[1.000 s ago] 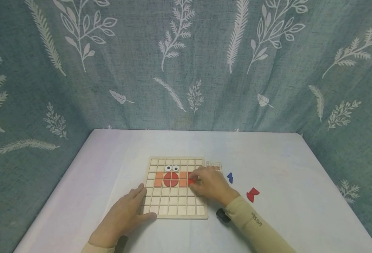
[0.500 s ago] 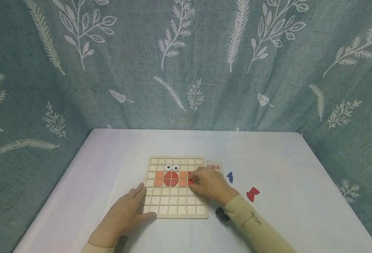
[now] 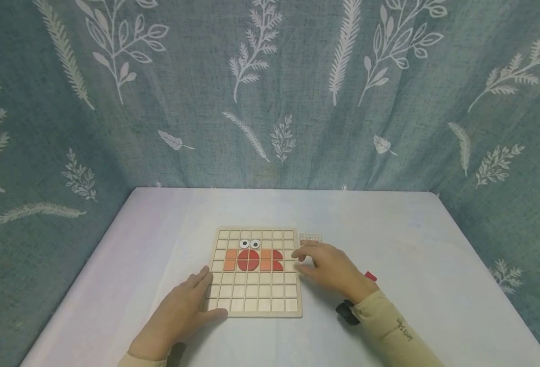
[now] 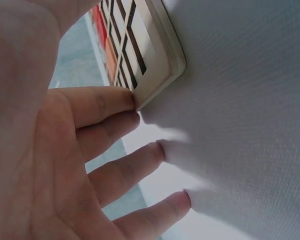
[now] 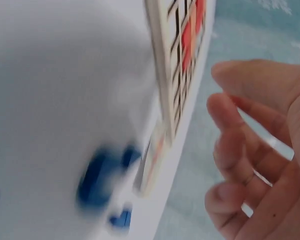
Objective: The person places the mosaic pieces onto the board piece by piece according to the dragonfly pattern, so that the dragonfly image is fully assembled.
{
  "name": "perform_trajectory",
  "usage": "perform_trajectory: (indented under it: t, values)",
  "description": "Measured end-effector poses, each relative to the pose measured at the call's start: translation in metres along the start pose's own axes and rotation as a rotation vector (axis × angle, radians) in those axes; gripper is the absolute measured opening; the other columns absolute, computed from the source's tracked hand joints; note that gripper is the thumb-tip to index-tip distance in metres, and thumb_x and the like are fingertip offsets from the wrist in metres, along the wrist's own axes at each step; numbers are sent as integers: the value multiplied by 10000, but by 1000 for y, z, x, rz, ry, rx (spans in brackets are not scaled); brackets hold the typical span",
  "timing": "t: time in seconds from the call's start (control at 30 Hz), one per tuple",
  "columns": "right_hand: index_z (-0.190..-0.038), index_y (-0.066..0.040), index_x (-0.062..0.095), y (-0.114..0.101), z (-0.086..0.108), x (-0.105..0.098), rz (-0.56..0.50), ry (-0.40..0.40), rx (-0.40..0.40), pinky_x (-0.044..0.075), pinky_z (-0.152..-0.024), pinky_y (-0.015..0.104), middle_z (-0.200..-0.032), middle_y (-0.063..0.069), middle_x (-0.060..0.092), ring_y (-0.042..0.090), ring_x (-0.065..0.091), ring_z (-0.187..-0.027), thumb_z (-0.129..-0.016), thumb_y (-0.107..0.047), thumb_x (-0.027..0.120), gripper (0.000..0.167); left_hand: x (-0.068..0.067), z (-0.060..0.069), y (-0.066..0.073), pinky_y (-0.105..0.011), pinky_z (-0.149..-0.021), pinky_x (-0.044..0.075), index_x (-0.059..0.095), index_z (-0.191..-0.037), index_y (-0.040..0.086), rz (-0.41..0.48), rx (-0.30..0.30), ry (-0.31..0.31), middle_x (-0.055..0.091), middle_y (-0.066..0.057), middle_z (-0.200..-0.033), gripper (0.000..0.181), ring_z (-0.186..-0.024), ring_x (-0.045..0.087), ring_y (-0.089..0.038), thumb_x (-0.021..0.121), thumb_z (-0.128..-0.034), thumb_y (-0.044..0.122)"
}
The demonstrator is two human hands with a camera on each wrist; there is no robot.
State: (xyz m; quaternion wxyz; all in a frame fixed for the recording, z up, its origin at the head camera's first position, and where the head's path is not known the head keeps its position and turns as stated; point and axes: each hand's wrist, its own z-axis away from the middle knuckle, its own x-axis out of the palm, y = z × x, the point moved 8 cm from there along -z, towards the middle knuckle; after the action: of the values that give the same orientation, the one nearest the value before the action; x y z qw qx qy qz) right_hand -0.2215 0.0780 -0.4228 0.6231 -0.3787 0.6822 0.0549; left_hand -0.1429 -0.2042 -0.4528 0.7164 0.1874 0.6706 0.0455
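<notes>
Zero grips | I'm watching right hand (image 3: 330, 266) — nearer, fingers loosely curved — hovering just right of upper red quarter-circle tile (image 3: 277, 255) | left hand (image 3: 184, 307), fingers spread, touching gridded board (image 3: 251, 305)

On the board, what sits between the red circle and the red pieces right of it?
Two orange squares, one above the other, fill the stretch between the red circle and the red pieces, in the head view.

The left hand (image 3: 182, 306) is facing palm down, its fingers spreading and its thumb pointing rightward. The right forearm (image 3: 391, 326) is slanting inward; the right hand (image 3: 331, 265) is hovering, fingers bending loosely, thumb and forefinger standing apart.
</notes>
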Motion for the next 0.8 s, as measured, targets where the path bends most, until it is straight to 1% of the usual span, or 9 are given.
perform_trajectory:
  t: [0.07,0.1,0.13,0.2,0.3,0.37,0.43,0.57,0.8]
  values:
    - [-1136,-197,746,12,13,-11,20,25,-6,575,-815,356,-1192,-26,706,185,677,-1042,-908,-199,773,229,1,-1,0,-590,-1106,399,466,-1470,-65,3,-2,-3,448,-231,-1530,997,-1349,463,-486,768,-801,610]
    - [-1156,-201,741,19,20,-16,24,31,1,569,-771,330,-1188,-37,701,160,672,-984,-904,-191,779,255,1,-1,0,-591,-1104,400,468,-1467,-68,2,-1,-4,448,-233,-1529,999,-1347,463,-488,769,-800,611]
    - [-1174,-205,736,26,27,-22,32,36,12,561,-740,313,-1188,-44,696,135,658,-931,-898,-180,785,282,1,-1,0,-590,-1106,400,470,-1466,-68,1,-4,-5,448,-231,-1530,996,-1348,462,-487,771,-799,609]
    - [-1216,-207,729,43,41,-31,34,29,57,554,-731,306,-1163,-65,685,114,620,-883,-899,-155,782,325,0,-2,0,-587,-1106,402,478,-1459,-70,-5,-5,-4,449,-231,-1530,990,-1347,465,-485,774,-799,606]
    - [-1271,-200,705,67,62,-42,41,-26,146,572,-798,367,-1211,-42,675,138,613,-944,-898,-102,767,391,-1,-1,0,-588,-1103,405,485,-1451,-76,-7,-7,-4,450,-234,-1527,993,-1345,467,-486,775,-795,611]
    - [-1290,-180,697,78,75,-47,56,-72,181,577,-883,437,-1242,-14,677,180,629,-1014,-899,-49,746,416,-2,0,1,-590,-1104,402,486,-1449,-78,-5,-6,-4,448,-237,-1528,992,-1345,465,-489,773,-796,611]
    - [-1293,-154,694,84,85,-49,74,-120,179,557,-947,487,-1247,1,684,218,636,-1063,-883,11,735,444,-3,0,2,-596,-1103,399,483,-1451,-78,-2,-4,-5,445,-240,-1528,998,-1346,460,-494,771,-794,616]
    - [-1260,-156,715,92,98,-48,103,-164,180,530,-999,493,-1209,-42,699,214,631,-1114,-853,80,728,471,-4,0,1,-598,-1105,395,475,-1455,-80,-5,0,0,445,-248,-1525,992,-1348,458,-493,773,-799,603]
    - [-1174,-195,756,100,105,-46,131,-123,202,555,-967,475,-1138,-52,709,205,646,-1073,-799,71,803,462,-2,0,1,-594,-1108,395,474,-1458,-77,5,14,7,448,-251,-1521,989,-1351,460,-482,776,-799,596]
